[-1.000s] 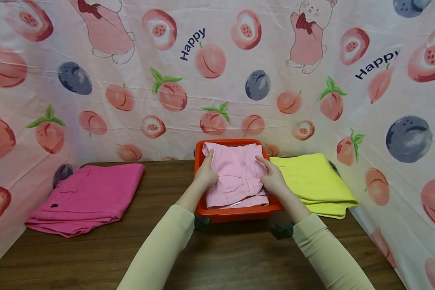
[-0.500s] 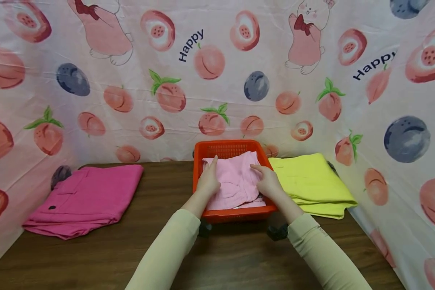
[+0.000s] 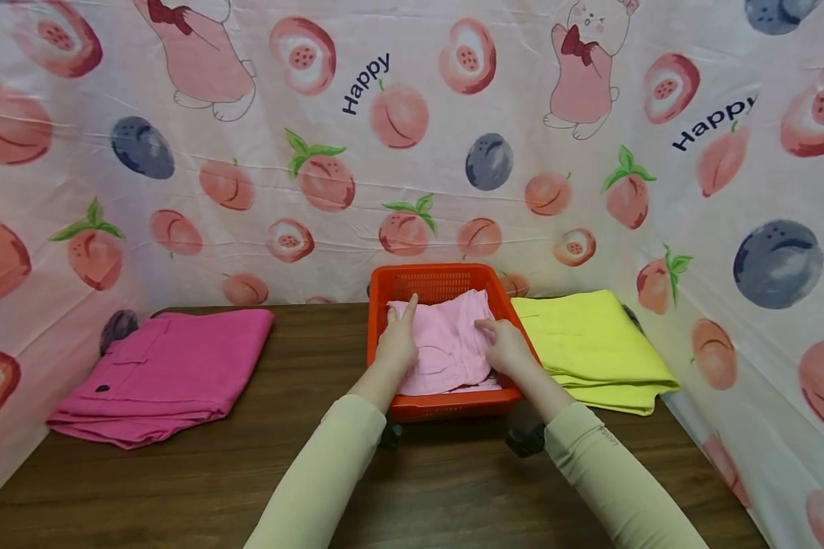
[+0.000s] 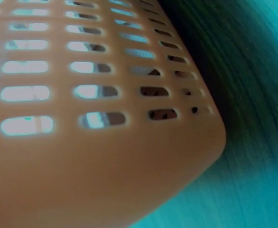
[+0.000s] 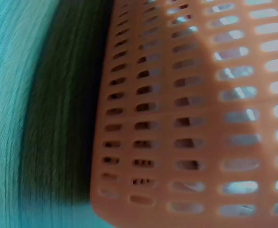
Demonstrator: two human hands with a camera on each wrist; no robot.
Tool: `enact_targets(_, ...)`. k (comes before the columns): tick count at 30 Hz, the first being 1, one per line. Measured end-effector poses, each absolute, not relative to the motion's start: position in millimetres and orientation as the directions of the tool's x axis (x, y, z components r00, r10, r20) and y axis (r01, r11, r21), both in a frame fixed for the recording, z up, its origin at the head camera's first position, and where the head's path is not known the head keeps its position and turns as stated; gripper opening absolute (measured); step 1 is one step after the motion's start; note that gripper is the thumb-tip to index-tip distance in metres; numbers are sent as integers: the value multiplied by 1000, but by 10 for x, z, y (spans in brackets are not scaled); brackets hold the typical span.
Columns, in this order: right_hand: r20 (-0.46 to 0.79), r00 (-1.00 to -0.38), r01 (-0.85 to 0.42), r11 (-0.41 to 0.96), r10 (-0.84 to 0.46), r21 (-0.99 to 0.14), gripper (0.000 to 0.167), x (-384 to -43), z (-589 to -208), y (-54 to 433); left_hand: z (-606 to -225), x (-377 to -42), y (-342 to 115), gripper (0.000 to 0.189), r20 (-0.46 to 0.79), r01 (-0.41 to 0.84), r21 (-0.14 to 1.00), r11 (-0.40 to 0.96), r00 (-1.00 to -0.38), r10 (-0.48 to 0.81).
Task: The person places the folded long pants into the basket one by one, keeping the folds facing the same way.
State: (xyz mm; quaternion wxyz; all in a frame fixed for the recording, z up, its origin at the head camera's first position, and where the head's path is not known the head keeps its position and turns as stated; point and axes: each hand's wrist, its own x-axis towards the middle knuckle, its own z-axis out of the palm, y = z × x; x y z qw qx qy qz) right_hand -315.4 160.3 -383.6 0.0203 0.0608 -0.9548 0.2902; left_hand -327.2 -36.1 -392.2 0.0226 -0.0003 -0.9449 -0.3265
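Note:
Folded light pink trousers [image 3: 446, 347] lie inside a red-orange plastic basket [image 3: 453, 408], a curved pocket seam facing up. My left hand [image 3: 397, 347] reaches in over the front rim and rests at the left edge of the trousers, thumb and fingers spread. At their right edge my right hand [image 3: 510, 351] touches the cloth, its thumb over the top and the other fingers partly hidden. Both wrist views look at the slotted basket wall, seen as the left part of the basket [image 4: 105, 161] and the right part of the basket [image 5: 162, 114]; no hand shows clearly there.
Folded magenta trousers [image 3: 172, 366] lie on the dark wooden table [image 3: 302, 366] at left. To the basket's right lies a folded yellow garment [image 3: 590, 343]. A fruit-printed cloth [image 3: 412, 175] hangs behind and along both sides.
Both hands have lowered the pink trousers deeper into the basket, uncovering its back wall. The left hand's thumb and fingers have spread apart. Over the last half second the trousers have barely moved.

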Motion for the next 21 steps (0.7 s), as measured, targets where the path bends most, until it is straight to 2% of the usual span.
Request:
enact_targets(4,49,-987,-157,858,-153,-489,62,-3138,-3854,1594,-3930,-3238,-352,84,-11,-13,597,802,-1000,-8)
enact_targets(6,37,-982,-182,866,-186,-465,65,-3131,-3861,1594,-3933,-3226,-345,75,-20,12,538,843,-999,27)
enact_targets(9,30,-956,-278,875,-290,-396,68,-3110,-3879,1612,-3945,-3215,-340,62,-21,120,361,925,-990,137)
enact_targets(12,6,-909,-402,874,-416,-274,68,-3106,-3901,1625,-3966,-3220,-346,55,-34,251,168,953,-965,260)
enact_targets(15,-61,-882,-452,875,-468,-173,67,-3105,-3922,1618,-3970,-3196,-356,61,-88,310,107,945,-944,319)
enact_targets(21,-189,-883,-427,903,-429,-53,75,-3089,-3921,1575,-3939,-3123,-357,95,-248,296,73,952,-920,305)
